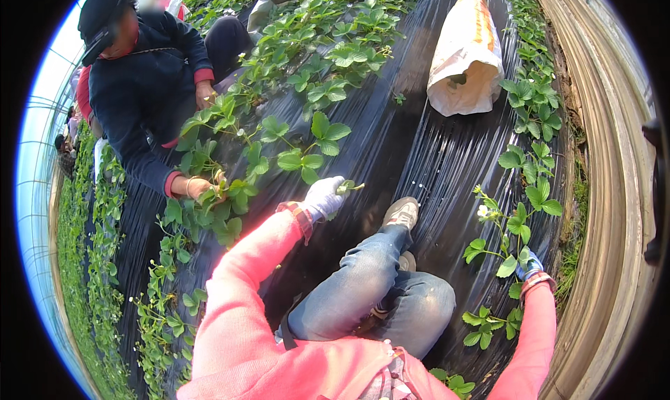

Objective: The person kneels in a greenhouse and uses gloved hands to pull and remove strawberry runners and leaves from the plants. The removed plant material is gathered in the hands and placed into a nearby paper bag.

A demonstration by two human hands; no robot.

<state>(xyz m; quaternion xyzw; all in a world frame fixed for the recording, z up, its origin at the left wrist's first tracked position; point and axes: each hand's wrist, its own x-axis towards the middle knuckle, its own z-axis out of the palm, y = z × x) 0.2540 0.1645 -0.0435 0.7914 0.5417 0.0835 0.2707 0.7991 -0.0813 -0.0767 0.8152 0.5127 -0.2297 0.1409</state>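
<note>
My left hand (323, 197), in a pale knit glove, is closed around a small bunch of strawberry leaves (345, 188). A short light-green stem sticks out to the right of the fist. Off to the right, my right hand (529, 265), also gloved, reaches into a strawberry plant (515, 224) with a white flower (484, 210). Leaves cover its fingertips, so its grip on the plant is hidden. My bent legs in jeans (361, 285) lie between the two hands, over black plastic mulch film (356, 138).
A white woven sack (466, 70) with orange print lies ahead, its mouth facing me. At left, a co-worker in a dark jacket (136, 86) handles another strawberry row (230, 190). Folded plastic sheeting (617, 154) runs along the right edge. A grey sack (277, 2) stands farther back.
</note>
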